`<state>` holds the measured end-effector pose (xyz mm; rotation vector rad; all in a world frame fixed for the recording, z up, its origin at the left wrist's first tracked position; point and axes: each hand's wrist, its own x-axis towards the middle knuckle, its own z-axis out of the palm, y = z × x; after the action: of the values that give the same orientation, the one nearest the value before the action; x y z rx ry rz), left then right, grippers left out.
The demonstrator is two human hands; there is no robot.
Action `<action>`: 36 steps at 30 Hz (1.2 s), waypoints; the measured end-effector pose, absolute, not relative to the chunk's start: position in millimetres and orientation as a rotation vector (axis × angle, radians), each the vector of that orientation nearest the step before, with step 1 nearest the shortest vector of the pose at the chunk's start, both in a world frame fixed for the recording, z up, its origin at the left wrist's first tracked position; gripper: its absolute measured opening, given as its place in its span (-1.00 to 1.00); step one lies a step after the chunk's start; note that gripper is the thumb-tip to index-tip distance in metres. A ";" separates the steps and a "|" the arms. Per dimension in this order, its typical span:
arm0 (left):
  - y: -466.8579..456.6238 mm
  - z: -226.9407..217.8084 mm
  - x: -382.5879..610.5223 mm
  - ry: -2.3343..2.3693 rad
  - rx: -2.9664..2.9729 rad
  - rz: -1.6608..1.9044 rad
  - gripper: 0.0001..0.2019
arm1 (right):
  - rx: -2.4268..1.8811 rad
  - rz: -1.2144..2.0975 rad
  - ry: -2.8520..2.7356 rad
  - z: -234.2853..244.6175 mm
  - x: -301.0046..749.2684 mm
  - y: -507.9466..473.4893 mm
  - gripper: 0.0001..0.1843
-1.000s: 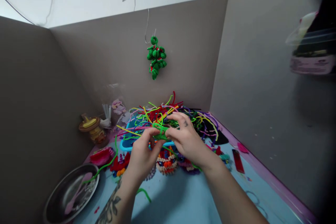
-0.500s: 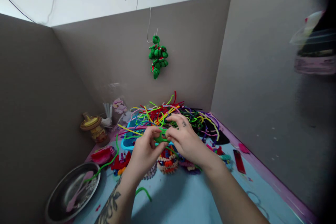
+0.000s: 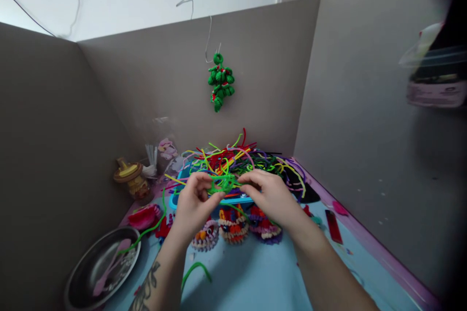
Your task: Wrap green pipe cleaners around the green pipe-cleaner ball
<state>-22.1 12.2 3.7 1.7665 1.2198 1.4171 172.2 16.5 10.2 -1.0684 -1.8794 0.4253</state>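
— Two hands on one little thing: a green pipe-cleaner coil (image 3: 221,183), held up in the air above the blue table (image 3: 255,277), just in front of the tangled pile of pipe cleaners (image 3: 241,158).

— How is it held?

— The left hand (image 3: 193,204) pinches its left edge between thumb and fingers, closed on it. The right hand (image 3: 272,197) has its fingertips (image 3: 245,181) nipped on the right edge. So the coil sits between the two sets of fingertips, touching both, with its middle showing in the gap.

— And how would you do that twisting well?

— My judgement: keep one hand as the anchor, turn with the other, and keep the grip close to the bend so the wire folds where you want it. Loose green ends stick up out of the coil, so I would mind they don't snag the strands behind.

— What lies around it?

— Just below the hands stand three small beaded figures (image 3: 233,227) in a row on the table. Behind them is a blue tray (image 3: 175,201) under the pile. A loose green pipe cleaner (image 3: 195,269) lies near the left forearm. Further left, a metal bowl (image 3: 100,265) with a pink spoon (image 3: 109,267) in it. Up on the cardboard back wall (image 3: 146,82) hangs a finished green ornament (image 3: 220,82) on a wire hook.
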 end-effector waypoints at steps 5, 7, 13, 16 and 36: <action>18.2 3.9 -27.2 1.261 1.645 1.501 -0.66 | -1.062 0.319 -1.845 13.9 171.7 11.5 -0.81; 20.3 2.5 -28.5 1.267 1.624 1.485 -0.65 | -1.057 0.262 -1.816 15.7 172.4 9.3 -0.81; 22.6 -1.4 -27.5 1.222 1.617 1.393 -0.64 | -1.113 0.148 -1.750 16.0 172.7 8.8 -0.80; 23.1 -0.7 -27.5 1.205 1.580 1.389 -0.63 | -1.132 0.170 -1.766 17.8 175.8 8.2 -0.79; 8.6 8.2 -14.5 1.018 1.438 1.410 -0.76 | -0.956 0.602 -1.544 9.0 155.8 12.8 -0.91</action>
<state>-14.5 8.6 8.2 1.4377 1.0184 1.4099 155.8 12.8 9.0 -0.9561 -1.5442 0.6025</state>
